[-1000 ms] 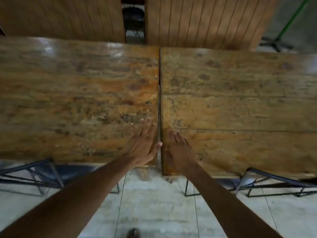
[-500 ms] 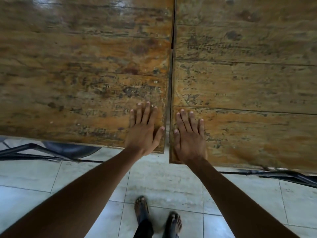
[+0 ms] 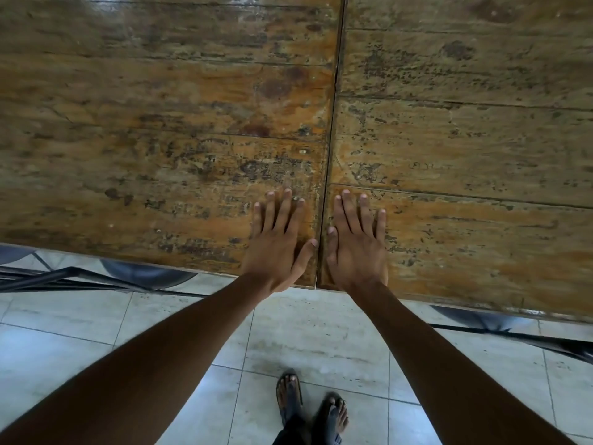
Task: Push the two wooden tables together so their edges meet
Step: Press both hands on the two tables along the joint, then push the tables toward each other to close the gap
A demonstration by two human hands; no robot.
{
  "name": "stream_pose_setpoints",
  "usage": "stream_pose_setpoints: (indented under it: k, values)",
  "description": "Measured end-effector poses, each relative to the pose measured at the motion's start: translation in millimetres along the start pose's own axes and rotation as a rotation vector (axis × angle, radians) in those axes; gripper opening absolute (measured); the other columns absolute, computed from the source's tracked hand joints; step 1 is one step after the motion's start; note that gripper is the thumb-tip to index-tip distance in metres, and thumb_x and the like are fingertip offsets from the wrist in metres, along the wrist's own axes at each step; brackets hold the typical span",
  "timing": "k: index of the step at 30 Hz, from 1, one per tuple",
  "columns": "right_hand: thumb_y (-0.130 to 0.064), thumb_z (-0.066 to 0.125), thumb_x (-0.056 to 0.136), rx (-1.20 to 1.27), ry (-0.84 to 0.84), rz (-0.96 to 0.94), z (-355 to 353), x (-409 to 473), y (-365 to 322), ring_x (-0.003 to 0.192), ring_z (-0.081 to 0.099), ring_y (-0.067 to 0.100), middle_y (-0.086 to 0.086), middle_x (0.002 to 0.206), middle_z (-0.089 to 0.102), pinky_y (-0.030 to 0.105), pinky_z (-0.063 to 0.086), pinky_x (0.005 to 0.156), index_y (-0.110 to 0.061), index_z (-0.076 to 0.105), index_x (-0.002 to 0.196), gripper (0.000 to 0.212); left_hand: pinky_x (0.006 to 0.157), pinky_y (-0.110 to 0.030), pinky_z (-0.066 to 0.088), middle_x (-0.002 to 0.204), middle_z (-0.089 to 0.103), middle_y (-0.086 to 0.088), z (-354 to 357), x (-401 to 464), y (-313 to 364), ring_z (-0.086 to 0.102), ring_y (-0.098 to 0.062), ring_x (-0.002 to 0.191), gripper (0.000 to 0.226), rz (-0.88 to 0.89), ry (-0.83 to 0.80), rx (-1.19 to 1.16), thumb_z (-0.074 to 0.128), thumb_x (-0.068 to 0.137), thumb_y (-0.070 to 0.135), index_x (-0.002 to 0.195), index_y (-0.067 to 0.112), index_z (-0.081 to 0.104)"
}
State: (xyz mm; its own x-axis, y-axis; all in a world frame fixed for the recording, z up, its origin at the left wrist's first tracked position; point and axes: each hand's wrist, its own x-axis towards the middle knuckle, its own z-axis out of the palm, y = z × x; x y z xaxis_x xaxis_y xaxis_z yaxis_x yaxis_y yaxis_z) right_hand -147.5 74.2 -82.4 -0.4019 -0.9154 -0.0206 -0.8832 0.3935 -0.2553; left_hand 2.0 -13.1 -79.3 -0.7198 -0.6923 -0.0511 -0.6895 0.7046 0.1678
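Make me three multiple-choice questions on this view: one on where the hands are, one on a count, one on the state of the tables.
1. Where does the left hand rest?
A. on the left table
B. on the floor
C. on a chair

2. How many sandalled feet show on the tiled floor?
A. none
B. two
C. four

3. How do the tables' near edges stand?
A. far apart
B. stacked
C. together, with a thin seam

Key: A, palm flat beside the seam, right hand on the right table; B, two feet below; C, only a dark line divides them.
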Motion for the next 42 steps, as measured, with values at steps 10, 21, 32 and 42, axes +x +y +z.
stream_pose_setpoints:
  k: [10, 21, 32, 42]
  values:
    - [-0.041, 0.013, 0.105, 0.000, -0.306, 0.025, -26.6, 11.6, -3.4, 0.153, -0.016, 0.026, -0.001, 0.167, -0.014, 0.057, -0.005, 0.121, -0.019, -0.005, 0.159, 0.061, 0.123, -0.055, -0.002, 0.168, -0.011, -0.010, -40.9, 12.7, 2.7, -0.012, -0.038, 0.153, 0.081, -0.045, -0.302, 0.109, 0.022, 0.097, 0.066, 0.159, 0.020, -0.004]
    - [-0.044, 0.035, 0.103, -0.044, -0.313, -0.171, -153.9, -10.2, -208.7, 0.152, 0.005, 0.040, 0.007, 0.168, 0.004, 0.061, 0.010, 0.120, -0.020, 0.010, 0.159, 0.065, 0.119, -0.063, 0.011, 0.167, 0.013, -0.016, -238.1, -108.0, -92.1, 0.008, -0.040, 0.153, 0.064, -0.065, 0.028, 0.242, 0.040, 0.102, 0.044, 0.154, 0.010, 0.023]
    - [-0.051, 0.028, 0.104, -0.029, -0.180, -0.616, -186.4, -63.9, -571.7, 0.152, 0.008, 0.039, 0.010, 0.168, 0.008, 0.061, 0.014, 0.118, -0.014, 0.010, 0.159, 0.068, 0.121, -0.060, 0.006, 0.168, 0.003, -0.014, -370.8, -355.7, -355.7, 0.001, -0.036, 0.154, 0.071, -0.430, 0.258, 0.291, 0.031, 0.103, 0.051, 0.159, 0.011, 0.012]
    - [-0.052, 0.029, 0.102, -0.023, -0.189, -0.820, -144.2, -103.7, -856.5, 0.147, 0.024, 0.039, 0.015, 0.163, 0.022, 0.056, 0.025, 0.115, -0.012, 0.017, 0.157, 0.068, 0.120, -0.058, 0.007, 0.168, 0.005, -0.014, -444.4, -566.2, -576.1, 0.002, -0.035, 0.154, 0.066, -0.666, 0.405, 0.233, 0.033, 0.104, 0.050, 0.157, 0.014, 0.020]
